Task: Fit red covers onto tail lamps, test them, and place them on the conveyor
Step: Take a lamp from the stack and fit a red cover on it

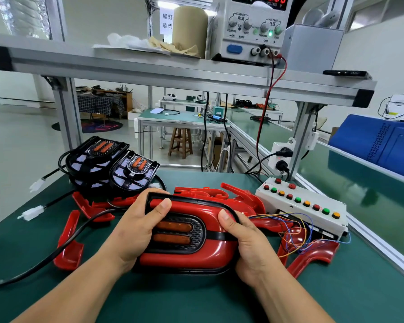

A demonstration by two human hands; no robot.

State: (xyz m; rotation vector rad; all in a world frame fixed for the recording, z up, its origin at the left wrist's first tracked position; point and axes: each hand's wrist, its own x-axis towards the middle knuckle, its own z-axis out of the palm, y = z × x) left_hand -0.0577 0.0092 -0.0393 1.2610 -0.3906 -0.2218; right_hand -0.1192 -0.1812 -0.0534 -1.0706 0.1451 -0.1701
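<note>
1. Left hand point(135, 227) and right hand point(247, 243) are both clamped on the tail lamp point(191, 259), one at each end. Thumbs are on top and fingers are curled underneath, out of our sight. The lamp sits low over the green bench, right in front of us.
2. We see the conveyor point(359, 164) running along the right side, well apart from the lamp. Nothing of ours is on the stretch we can see.
3. We read this as the fitting step. The red cover point(187, 210) is on the lamp's face and the thumbs look to be pressing it home. We cannot tell whether every edge has seated, because the near and far rims are partly hidden by the palms.
4. Bare lamps point(110, 162) are stacked at the back left, and loose covers point(69, 241) lie scattered around them.
5. Next up, in our judgement, is the test. That calls for a firm squeeze all round, then freeing one hand for the button box point(301, 203) at the right.
6. Coloured wires point(296, 229) trail from the box toward the lamp. Where they end is hidden behind the right hand, so we cannot say whether the lamp is plugged in.
7. A white connector point(32, 213) lies loose at the left. Whose cable it belongs to is hard to make out.
</note>
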